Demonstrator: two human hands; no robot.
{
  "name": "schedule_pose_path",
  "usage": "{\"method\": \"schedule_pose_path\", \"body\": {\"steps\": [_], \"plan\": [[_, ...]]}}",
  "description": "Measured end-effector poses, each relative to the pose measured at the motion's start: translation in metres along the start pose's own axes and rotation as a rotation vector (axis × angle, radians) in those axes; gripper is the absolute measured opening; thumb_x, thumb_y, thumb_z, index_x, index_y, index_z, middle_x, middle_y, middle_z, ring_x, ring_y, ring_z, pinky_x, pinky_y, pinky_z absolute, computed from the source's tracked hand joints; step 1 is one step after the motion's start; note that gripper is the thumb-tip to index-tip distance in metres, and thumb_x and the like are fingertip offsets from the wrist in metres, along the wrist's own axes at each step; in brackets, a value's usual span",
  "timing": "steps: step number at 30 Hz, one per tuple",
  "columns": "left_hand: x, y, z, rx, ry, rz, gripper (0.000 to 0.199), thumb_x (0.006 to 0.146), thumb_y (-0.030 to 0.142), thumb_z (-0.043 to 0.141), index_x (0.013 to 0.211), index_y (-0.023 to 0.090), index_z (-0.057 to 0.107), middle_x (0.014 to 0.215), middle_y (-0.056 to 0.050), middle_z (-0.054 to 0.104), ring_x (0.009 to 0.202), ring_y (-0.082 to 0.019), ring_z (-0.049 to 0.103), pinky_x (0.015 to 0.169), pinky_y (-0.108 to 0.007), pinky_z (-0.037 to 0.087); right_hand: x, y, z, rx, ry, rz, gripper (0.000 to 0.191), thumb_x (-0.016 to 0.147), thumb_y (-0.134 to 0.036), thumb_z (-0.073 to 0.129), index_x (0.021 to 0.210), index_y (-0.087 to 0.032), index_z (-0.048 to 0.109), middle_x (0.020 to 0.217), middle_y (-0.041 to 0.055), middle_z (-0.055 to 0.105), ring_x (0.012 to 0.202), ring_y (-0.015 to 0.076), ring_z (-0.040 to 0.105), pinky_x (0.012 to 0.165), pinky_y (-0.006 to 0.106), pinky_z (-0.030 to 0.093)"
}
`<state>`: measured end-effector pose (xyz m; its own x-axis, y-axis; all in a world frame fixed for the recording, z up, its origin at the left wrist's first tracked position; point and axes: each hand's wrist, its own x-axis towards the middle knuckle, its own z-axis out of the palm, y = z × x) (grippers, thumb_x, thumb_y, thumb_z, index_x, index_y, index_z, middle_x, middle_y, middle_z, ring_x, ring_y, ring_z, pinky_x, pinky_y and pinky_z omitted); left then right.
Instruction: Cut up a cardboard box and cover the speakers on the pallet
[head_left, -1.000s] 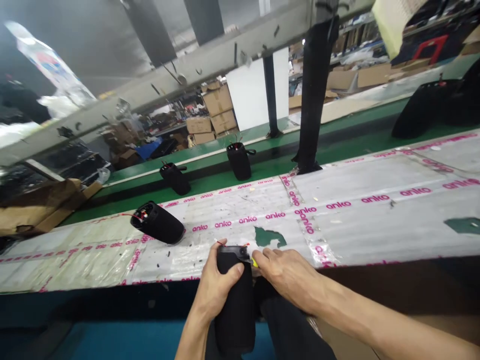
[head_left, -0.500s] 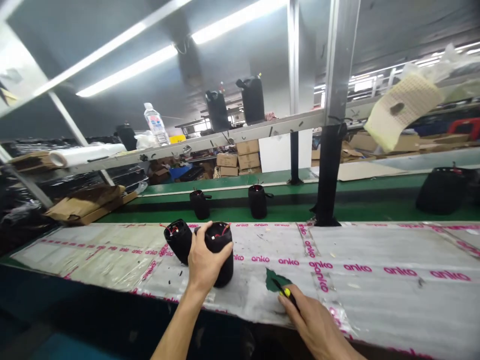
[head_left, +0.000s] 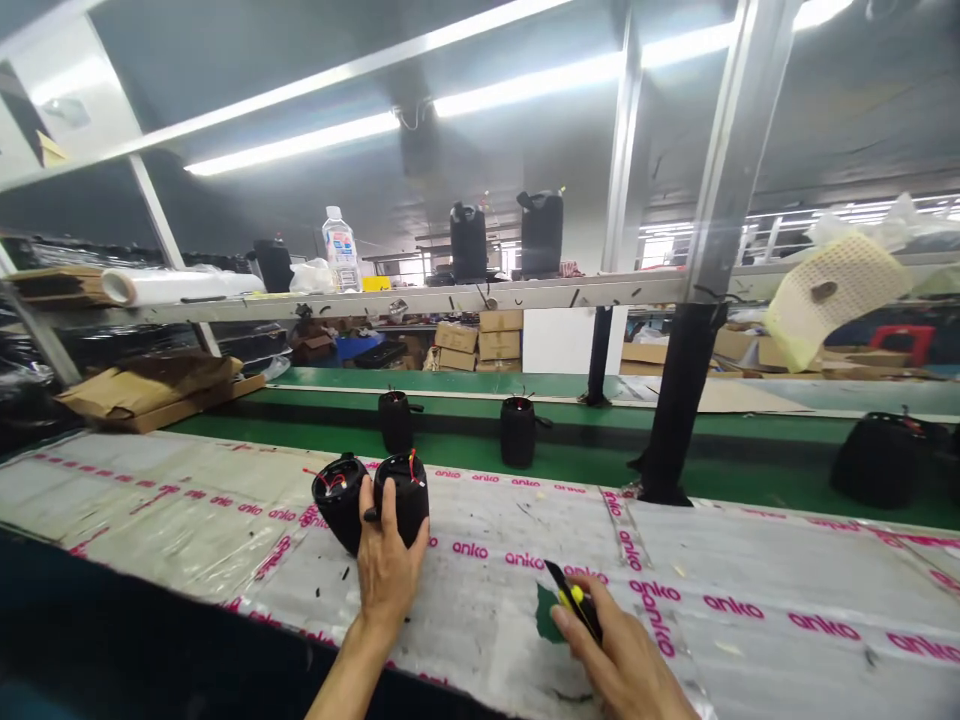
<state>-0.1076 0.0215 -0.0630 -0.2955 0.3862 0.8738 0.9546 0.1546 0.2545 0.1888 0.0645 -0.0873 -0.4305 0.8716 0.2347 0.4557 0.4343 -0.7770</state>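
Note:
My left hand grips a black cylindrical speaker housing, its thumb on the right side and its fingers over the near rim. Red wires stick up out of the housing's top. A second black housing, also with red wires inside, tilts against it on the left. In my right hand is a utility knife with a yellow slider, the dark blade pointing up and left. Beneath the knife, a torn green scrap lies on the covered bench.
The bench has a plastic cover printed in pink. Behind it, more black housings stand on a green belt. A dark-wrapped post rises at the bench's back edge. A shelf above holds a bottle and further housings.
My left hand has shifted the gripped housing left and back, close against the other one. The knife has lifted off the green scrap, its blade now angled upward. The view has tilted up.

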Motion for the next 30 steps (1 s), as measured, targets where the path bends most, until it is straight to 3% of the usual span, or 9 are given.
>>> {"method": "schedule_pose_path", "body": {"steps": [6,11,14,16,18,22,25,28,30], "plan": [[-0.011,-0.028,-0.006,0.022,-0.051,0.115,0.084,0.09,0.024,0.068,0.161,0.027,0.022,0.169,-0.023,0.019,0.151,-0.04,0.034,0.108,-0.054,0.053,0.058,-0.036,-0.005,-0.08,-0.156,-0.069,0.036,0.1,-0.056,0.039,0.087,-0.024,0.05,0.068,-0.0016,0.061,0.061,0.0178,0.055,0.058,0.028,0.038],[0.009,-0.076,-0.006,-0.123,-0.313,0.414,0.053,0.088,0.031,0.068,0.139,0.022,0.055,0.158,-0.023,0.043,0.147,-0.036,0.042,0.107,-0.048,0.054,0.111,-0.086,0.05,-0.033,-0.164,-0.233,0.035,0.101,-0.055,0.041,0.091,-0.024,0.054,0.068,-0.0011,0.063,0.059,0.0183,0.056,0.058,0.028,0.039],[0.023,-0.115,-0.004,-0.153,-0.493,0.49,0.044,0.089,0.031,0.064,0.131,0.02,0.062,0.147,-0.023,0.057,0.142,-0.034,0.05,0.107,-0.051,0.053,0.153,-0.126,0.087,0.007,-0.004,-0.283,0.04,0.099,-0.056,0.044,0.115,-0.021,0.057,0.081,0.0023,0.069,0.069,0.0212,0.063,0.065,0.031,0.044],[0.032,-0.141,-0.005,-0.117,-0.516,0.479,0.036,0.089,0.031,0.062,0.124,0.023,0.066,0.141,-0.02,0.063,0.138,-0.031,0.055,0.113,-0.055,0.046,0.181,-0.148,0.103,-0.063,0.122,-0.327,0.046,0.097,-0.056,0.048,0.124,-0.02,0.057,0.102,0.009,0.071,0.081,0.0238,0.067,0.07,0.032,0.046],[0.036,-0.167,-0.01,0.024,-0.389,0.314,0.036,0.089,0.035,0.063,0.123,0.023,0.066,0.138,-0.02,0.065,0.139,-0.032,0.054,0.121,-0.064,0.03,0.205,-0.164,0.112,-0.186,0.103,-0.37,0.042,0.096,-0.056,0.05,0.114,-0.021,0.063,0.11,0.0105,0.07,0.088,0.0244,0.066,0.07,0.032,0.044],[0.025,-0.21,-0.023,0.388,-0.102,-0.16,0.066,0.089,0.046,0.062,0.141,0.008,0.052,0.148,-0.031,0.052,0.149,-0.045,0.033,0.119,-0.076,0.006,0.234,-0.178,0.12,-0.198,-0.17,-0.262,0.032,0.095,-0.049,0.051,0.08,-0.022,0.061,0.072,0.0011,0.064,0.065,0.0172,0.058,0.058,0.027,0.037],[0.02,-0.225,-0.033,0.359,-0.16,-0.249,0.064,0.087,0.049,0.065,0.139,0.012,0.054,0.151,-0.027,0.048,0.15,-0.044,0.029,0.121,-0.072,0.008,0.244,-0.178,0.122,-0.047,-0.263,-0.095,0.024,0.091,-0.041,0.051,0.075,-0.022,0.053,0.059,-0.003,0.056,0.051,0.0129,0.051,0.049,0.025,0.035],[0.035,-0.232,-0.038,0.231,-0.078,-0.532,0.035,0.087,0.052,0.063,0.102,0.02,0.067,0.139,-0.017,0.056,0.145,-0.035,0.038,0.123,-0.056,0.021,0.241,-0.168,0.117,0.05,-0.25,0.021,0.021,0.09,-0.04,0.05,0.077,-0.023,0.049,0.052,-0.0049,0.052,0.045,0.013,0.05,0.045,0.025,0.038],[0.051,-0.239,-0.041,0.201,-0.006,-0.719,0.03,0.088,0.05,0.059,0.084,0.021,0.063,0.124,-0.015,0.061,0.135,-0.032,0.046,0.121,-0.048,0.029,0.231,-0.158,0.111,0.103,-0.235,0.036,0.02,0.089,-0.041,0.05,0.081,-0.023,0.05,0.051,-0.0059,0.051,0.045,0.0135,0.05,0.045,0.025,0.041]]}}
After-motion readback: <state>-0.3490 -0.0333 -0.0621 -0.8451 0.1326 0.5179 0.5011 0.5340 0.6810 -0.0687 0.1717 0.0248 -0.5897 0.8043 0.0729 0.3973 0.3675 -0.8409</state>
